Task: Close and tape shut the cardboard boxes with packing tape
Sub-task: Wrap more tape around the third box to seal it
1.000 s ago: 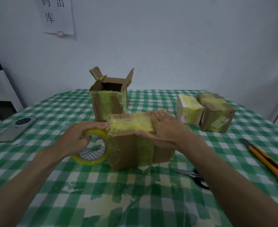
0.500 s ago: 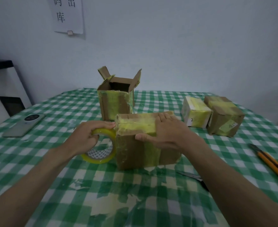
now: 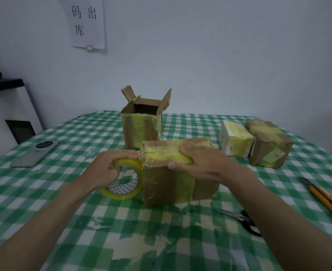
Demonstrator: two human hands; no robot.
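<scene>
At frame centre a closed cardboard box [image 3: 179, 173] sits on the checked bench [image 3: 67, 202], yellowish tape already glossy along its top seam and down its front. The right hand [image 3: 198, 163] lies over the top, fingers fairly straight, pressing it down; the left hand [image 3: 112, 167] curls around the tape roll [image 3: 125, 180] held against the box's left edge. Two small boxes [image 3: 255, 142] at right look sealed. The open box [image 3: 142, 124] behind, flaps up, seems still to do.

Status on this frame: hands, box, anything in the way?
Left hand grips tape roll. Right hand presses closed box. Rear box unsealed. Nothing obstructing.
</scene>
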